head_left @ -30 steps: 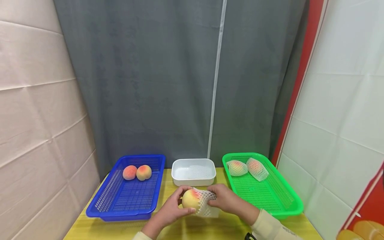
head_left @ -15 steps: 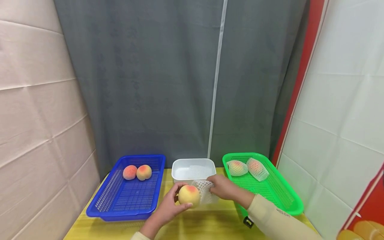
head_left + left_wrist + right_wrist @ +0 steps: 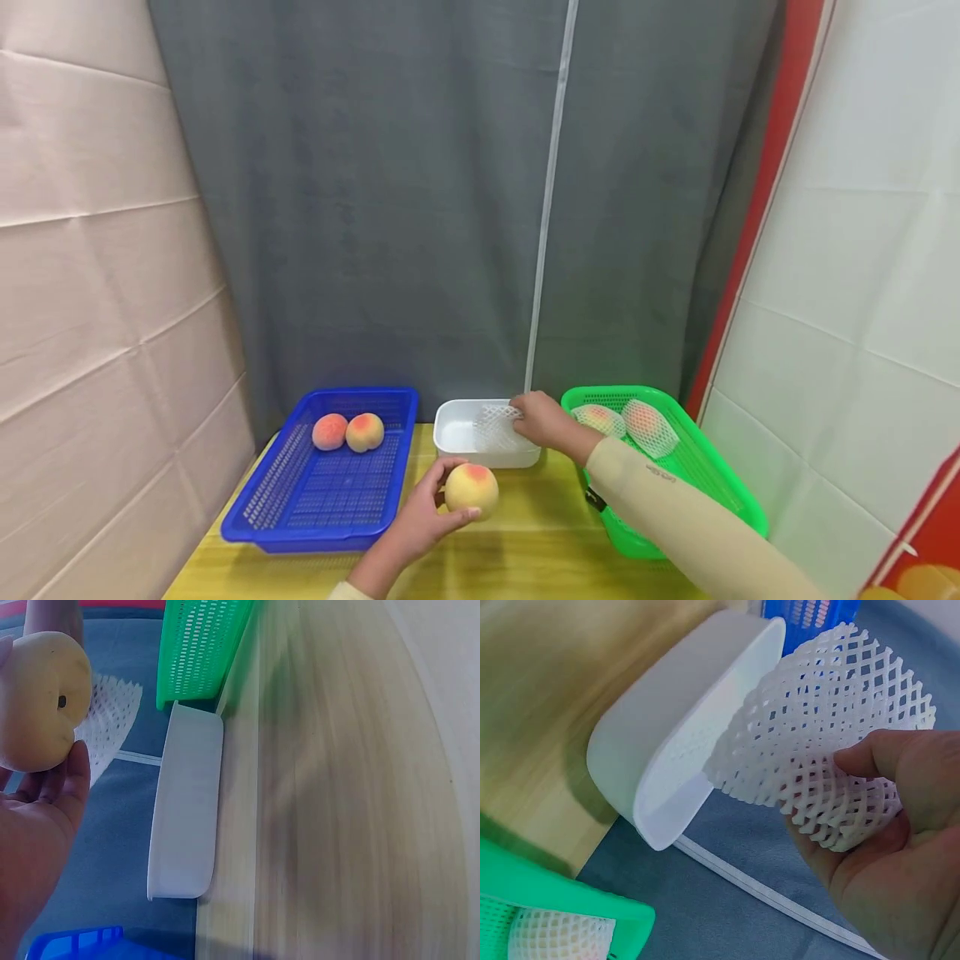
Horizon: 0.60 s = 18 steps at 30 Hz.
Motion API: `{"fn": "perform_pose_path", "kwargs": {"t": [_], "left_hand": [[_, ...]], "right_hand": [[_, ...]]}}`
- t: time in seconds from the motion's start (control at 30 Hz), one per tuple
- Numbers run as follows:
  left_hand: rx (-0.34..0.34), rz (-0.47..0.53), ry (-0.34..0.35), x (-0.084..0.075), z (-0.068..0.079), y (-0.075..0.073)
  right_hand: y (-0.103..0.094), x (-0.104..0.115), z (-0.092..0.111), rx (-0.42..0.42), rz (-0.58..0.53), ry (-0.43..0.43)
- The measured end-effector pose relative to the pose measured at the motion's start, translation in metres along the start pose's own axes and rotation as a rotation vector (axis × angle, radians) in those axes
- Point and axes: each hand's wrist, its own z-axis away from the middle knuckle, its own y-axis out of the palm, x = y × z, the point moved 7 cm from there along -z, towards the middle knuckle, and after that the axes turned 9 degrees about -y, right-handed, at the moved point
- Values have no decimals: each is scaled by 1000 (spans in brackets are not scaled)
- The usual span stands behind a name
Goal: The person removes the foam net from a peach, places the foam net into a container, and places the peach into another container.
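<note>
**Peach [image 3: 472, 492] and foam net [image 3: 802, 724]**

The left grip [image 3: 426, 510] clamps the peach, nearer than the white tray [image 3: 453, 435]; it is probably light, best cupped at its sides. The right grip [image 3: 546, 421] pinches the foam net above the tray; likely soft, tearable.

Peach [image 3: 472, 490]: matt skin, smooth in appearance. Net sleeve [image 3: 825, 724]: soft-looking plastic foam, matt, open mesh. Tray [image 3: 187, 802]: smooth plastic, faint sheen. Blue basket [image 3: 315, 536] and green basket [image 3: 199, 652]: perforated plastic, rims smooth and glossy. Tabletop [image 3: 532, 546]: wood-grain finish, lightly reflective. Curtain [image 3: 360, 208]: matt cloth. Side sheet [image 3: 105, 283]: creased, matt; cloth or paper undetermined.
</note>
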Motion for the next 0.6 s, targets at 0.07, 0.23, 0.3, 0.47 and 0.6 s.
{"fn": "perform_pose_path", "kwargs": {"t": [0.07,0.23,0.3,0.47,0.6], "left_hand": [[-7,-8,18,0,0,0],[-12,1,23,-1,-1,0],[-6,7,12,-2,-2,1],[-6,15,21,-5,-1,1],[-7,20,27,-7,0,1]], "right_hand": [[2,-3,-8,-10,16,2],[8,-9,-28,-25,55,27],[9,-10,-35,-29,73,37],[14,-11,-50,-66,162,14],[19,-10,-59,-115,237,-48]]}}
